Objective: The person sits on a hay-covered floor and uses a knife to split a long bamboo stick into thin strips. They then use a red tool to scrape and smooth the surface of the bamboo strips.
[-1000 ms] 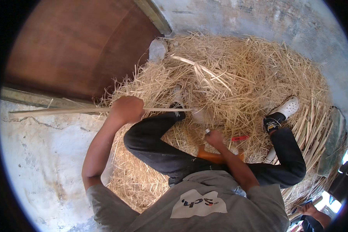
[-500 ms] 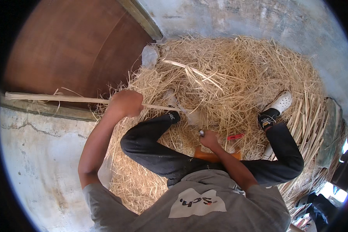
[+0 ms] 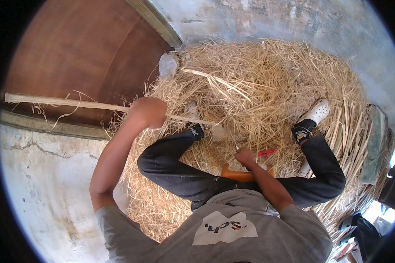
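Observation:
A long pale bamboo strip (image 3: pixel 70 101) is gripped in my closed left hand (image 3: pixel 148 112). It runs from the far left, past my fist, to the heap of shavings between my feet, its far left part frayed with thin curling fibres. The strip's right end comes down beside a pale block (image 3: pixel 219 133) partly buried in shavings. My right hand (image 3: pixel 245 156) is closed around a slim tool with a metal collar (image 3: pixel 237 149); its thin front part is hard to make out. Just right of that hand lies a red cutter (image 3: pixel 267 152).
Shavings (image 3: pixel 276 79) cover the floor up to the wall. An orange plastic stool (image 3: pixel 239 175) is below my right forearm. Split strips (image 3: pixel 349 131) are piled at the right beside a green bundle (image 3: pixel 375 144). A brown door panel (image 3: pixel 87 52) stands at the left; a stone (image 3: pixel 168 65) lies near it.
My right hand has moved slightly right with the tool, which now points more forward. The strip has tilted, its left end higher, with a curled fibre hanging from it.

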Action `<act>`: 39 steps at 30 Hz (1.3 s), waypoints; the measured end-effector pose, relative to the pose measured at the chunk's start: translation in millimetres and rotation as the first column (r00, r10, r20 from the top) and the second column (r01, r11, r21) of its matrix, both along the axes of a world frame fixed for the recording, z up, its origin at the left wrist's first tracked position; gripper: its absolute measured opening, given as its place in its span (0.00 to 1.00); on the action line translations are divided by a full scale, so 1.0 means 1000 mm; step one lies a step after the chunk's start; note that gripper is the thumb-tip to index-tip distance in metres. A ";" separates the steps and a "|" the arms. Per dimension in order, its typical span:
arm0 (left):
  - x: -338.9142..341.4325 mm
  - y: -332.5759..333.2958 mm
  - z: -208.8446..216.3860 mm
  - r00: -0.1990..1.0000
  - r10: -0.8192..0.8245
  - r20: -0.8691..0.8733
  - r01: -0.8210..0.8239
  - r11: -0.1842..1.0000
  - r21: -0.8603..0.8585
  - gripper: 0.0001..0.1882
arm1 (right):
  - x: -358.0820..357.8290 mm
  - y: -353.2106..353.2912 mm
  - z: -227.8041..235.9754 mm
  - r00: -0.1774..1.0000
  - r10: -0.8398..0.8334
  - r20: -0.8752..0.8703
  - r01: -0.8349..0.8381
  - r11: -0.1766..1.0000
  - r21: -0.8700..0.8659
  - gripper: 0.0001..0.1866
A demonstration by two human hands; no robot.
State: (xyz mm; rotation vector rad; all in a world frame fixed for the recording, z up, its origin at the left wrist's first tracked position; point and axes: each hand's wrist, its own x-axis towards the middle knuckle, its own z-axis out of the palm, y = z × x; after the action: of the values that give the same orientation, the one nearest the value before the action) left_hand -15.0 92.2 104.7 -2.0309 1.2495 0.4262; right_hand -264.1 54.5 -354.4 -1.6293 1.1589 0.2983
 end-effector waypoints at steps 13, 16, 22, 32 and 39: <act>0.017 -0.004 -0.007 0.999 0.046 0.005 -0.046 0.999 0.004 0.14 | 0.017 -0.012 0.072 0.935 0.284 0.212 -0.236 0.945 -0.226 0.16; 0.025 -0.002 -0.010 0.998 0.055 -0.007 -0.055 0.998 0.015 0.14 | 0.025 -0.006 0.087 0.923 0.208 0.324 -0.156 0.971 -0.179 0.17; 0.028 -0.004 -0.007 1.000 0.018 -0.009 -0.018 1.000 0.010 0.14 | -0.036 -0.024 -0.077 0.941 0.338 0.024 -0.319 0.908 -0.273 0.16; 0.027 0.013 -0.014 1.000 0.002 -0.014 -0.003 0.995 -0.097 0.14 | 0.038 -0.007 0.117 0.845 0.272 0.461 -0.197 0.959 -0.204 0.11; 0.020 0.022 -0.017 0.998 -0.058 -0.006 0.057 0.990 -0.132 0.13 | 0.045 0.018 0.100 0.909 0.091 0.407 -0.039 0.990 -0.133 0.12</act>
State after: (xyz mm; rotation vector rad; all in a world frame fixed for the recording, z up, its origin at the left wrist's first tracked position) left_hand 5.3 114.6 87.7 -2.0982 1.3708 0.3344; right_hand -218.7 72.4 -254.8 -1.7354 0.8117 -0.0799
